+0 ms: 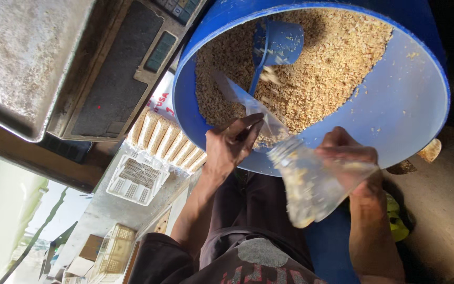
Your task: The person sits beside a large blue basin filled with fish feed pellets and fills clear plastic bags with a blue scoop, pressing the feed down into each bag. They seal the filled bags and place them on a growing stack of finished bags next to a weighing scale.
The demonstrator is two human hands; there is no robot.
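Looking down: the head camera was tilted, and showed a seated person's two bare forearms reaching toward a big blue drum (411, 100).
Drum contents: pale tan crumbled grain or chopped nut pieces (321, 68) filled much of the drum, banked toward its far side.
Scoop: a blue plastic scoop (279, 44) lay in the grain, its handle pointing toward the hands.
Left hand: the left hand (232, 144) was partly curled at the drum's near rim, fingers pinching the edge of a clear plastic bag (311, 184).
Right hand: the right hand (350, 163) was closed around the same bag, gripping its side near the mouth.
Bag: it hung between both hands just below the drum's rim, over the lap, part filled with the same tan pieces; its mouth was blurred.
Scale: a metal weighing scale (106, 73) with a flat pan and a keypad stood left of the drum.
Floor: packets of tan goods (166, 142) and a white plastic crate (135, 179) lay beyond the left forearm.
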